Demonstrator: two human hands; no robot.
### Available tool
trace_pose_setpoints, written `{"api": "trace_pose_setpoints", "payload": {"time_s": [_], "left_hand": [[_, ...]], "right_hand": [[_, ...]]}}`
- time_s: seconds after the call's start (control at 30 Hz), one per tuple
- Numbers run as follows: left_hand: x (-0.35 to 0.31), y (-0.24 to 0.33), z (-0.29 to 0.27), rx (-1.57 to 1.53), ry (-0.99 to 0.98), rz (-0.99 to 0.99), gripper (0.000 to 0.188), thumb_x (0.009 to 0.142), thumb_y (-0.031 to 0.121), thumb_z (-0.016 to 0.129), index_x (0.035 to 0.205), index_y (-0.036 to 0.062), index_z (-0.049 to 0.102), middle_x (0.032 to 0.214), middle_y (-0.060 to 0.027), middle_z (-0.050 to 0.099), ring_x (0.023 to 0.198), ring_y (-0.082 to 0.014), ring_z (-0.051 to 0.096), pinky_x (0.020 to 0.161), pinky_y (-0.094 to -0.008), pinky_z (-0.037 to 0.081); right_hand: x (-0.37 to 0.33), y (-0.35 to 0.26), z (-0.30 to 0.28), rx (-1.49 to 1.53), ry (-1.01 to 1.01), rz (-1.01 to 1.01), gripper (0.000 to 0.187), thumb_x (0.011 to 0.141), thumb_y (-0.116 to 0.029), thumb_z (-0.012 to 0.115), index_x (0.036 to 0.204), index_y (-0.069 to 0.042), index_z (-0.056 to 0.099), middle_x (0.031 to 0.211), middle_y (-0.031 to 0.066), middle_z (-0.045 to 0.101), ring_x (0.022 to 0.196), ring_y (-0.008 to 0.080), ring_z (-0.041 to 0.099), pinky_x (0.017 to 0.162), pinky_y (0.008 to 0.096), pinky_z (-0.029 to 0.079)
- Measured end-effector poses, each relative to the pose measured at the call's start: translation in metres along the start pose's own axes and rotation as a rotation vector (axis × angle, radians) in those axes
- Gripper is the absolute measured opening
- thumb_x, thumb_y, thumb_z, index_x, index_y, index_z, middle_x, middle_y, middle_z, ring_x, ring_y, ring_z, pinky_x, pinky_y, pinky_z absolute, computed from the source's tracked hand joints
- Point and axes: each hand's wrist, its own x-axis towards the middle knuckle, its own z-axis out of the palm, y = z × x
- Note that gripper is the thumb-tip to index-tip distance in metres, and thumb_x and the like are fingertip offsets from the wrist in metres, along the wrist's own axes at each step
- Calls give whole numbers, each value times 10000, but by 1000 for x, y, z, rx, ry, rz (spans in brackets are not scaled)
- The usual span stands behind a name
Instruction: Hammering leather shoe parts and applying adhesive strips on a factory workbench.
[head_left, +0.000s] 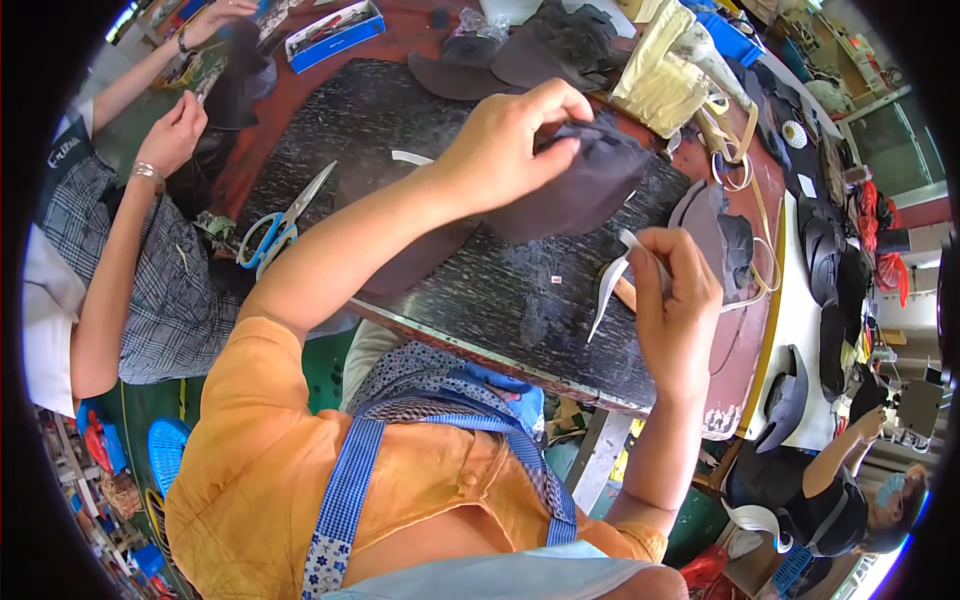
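Observation:
My left hand reaches across the dark speckled board, its thumb and fingers closed on the upper edge of a dark, curved fabric piece. The piece hangs just above the board. Lower and to the right, my right hand pinches a narrow white strip, whose loose end curves down toward the board. A second dark fabric piece lies flat under my left forearm. Scissors with blue and white handles rest partly open on the board's left side.
A co-worker's hands handle dark material at the left. Behind the board are a blue box of tools, stacked dark pieces and a yellowish wrapped block. Beige bands loop at the right; another person works farther off.

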Motion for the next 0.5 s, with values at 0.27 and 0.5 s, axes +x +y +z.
{"api": "trace_pose_setpoints", "payload": {"time_s": [0.27,0.5], "left_hand": [[-15,62,-11,-112,-202,-154,222,849,77,734,1056,22,676,756,-89,703,591,-159,619,564,-310,476],[-27,54,0,-55,-123,-102,133,927,144,712,981,51,634,753,-108,700,646,-260,707,559,-350,503]], "right_hand": [[24,-17,6,-43,34,-109,75,907,12,676,950,-17,622,820,137,638,696,345,645,620,413,497],[8,-9,13,-111,146,-13,118,915,-87,749,962,3,688,812,121,691,698,207,652,662,331,510]]}}
